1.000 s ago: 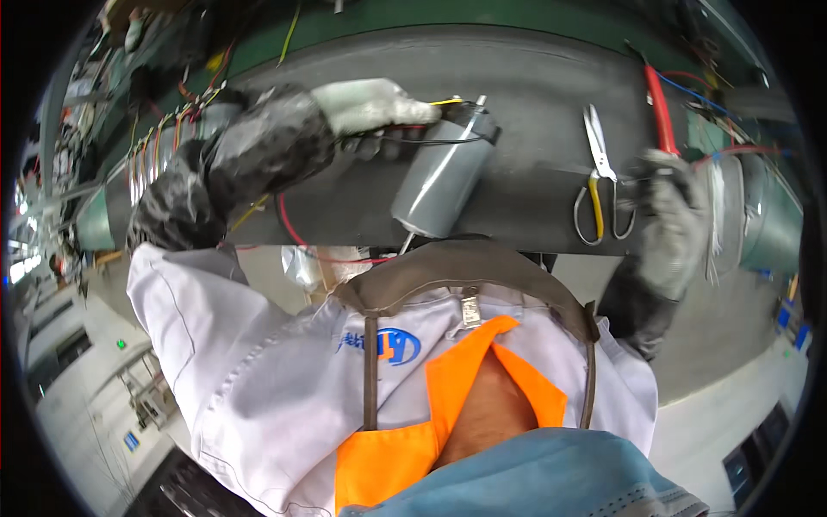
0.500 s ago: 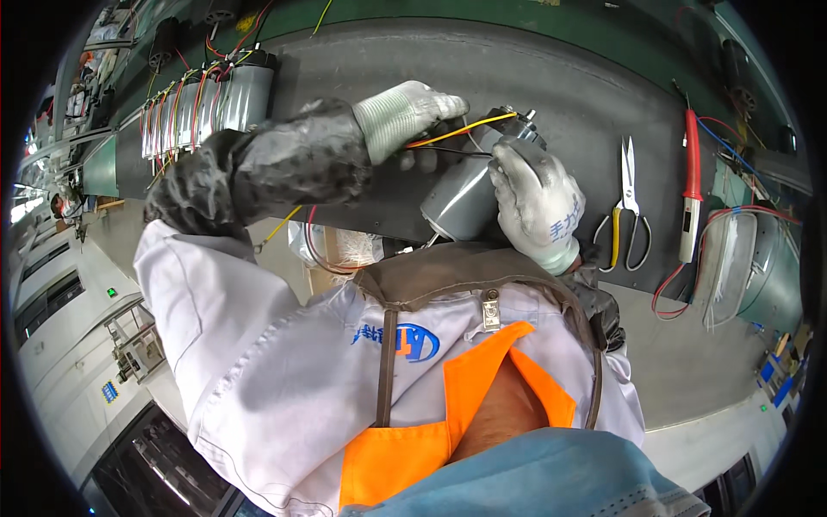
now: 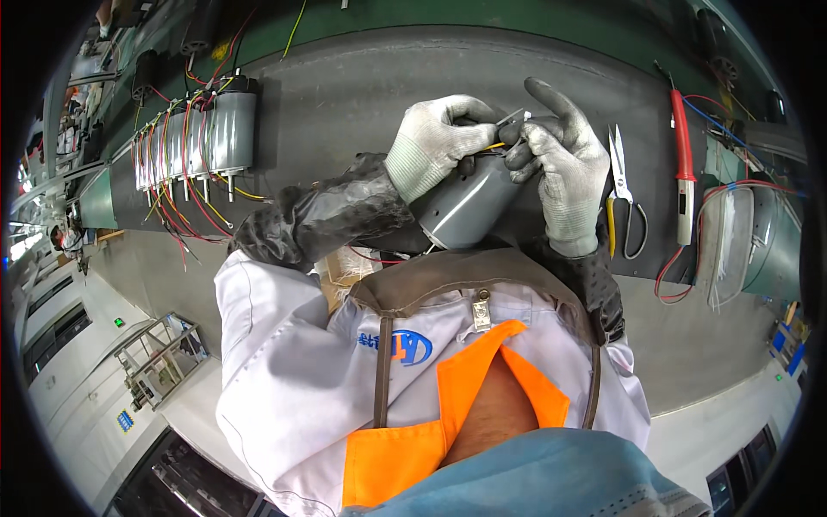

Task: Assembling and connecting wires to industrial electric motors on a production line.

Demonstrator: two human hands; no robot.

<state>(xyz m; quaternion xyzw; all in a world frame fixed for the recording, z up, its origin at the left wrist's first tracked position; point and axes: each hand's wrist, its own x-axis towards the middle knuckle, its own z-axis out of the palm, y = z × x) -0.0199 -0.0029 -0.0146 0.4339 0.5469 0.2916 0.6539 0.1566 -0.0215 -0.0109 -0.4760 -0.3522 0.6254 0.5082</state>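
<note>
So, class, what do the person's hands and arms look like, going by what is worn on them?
The left hand and right hand wear whitish knit gloves with ribbed cuffs; dark grey shows on some glove fingers. Wrinkled, glossy black sleeve covers wrap the forearms. Further up are loose, pale whitish coat sleeves.

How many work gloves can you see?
2: one on the left hand, one on the right hand, both at the far end of the grey cylinder; others may be hidden.
</note>
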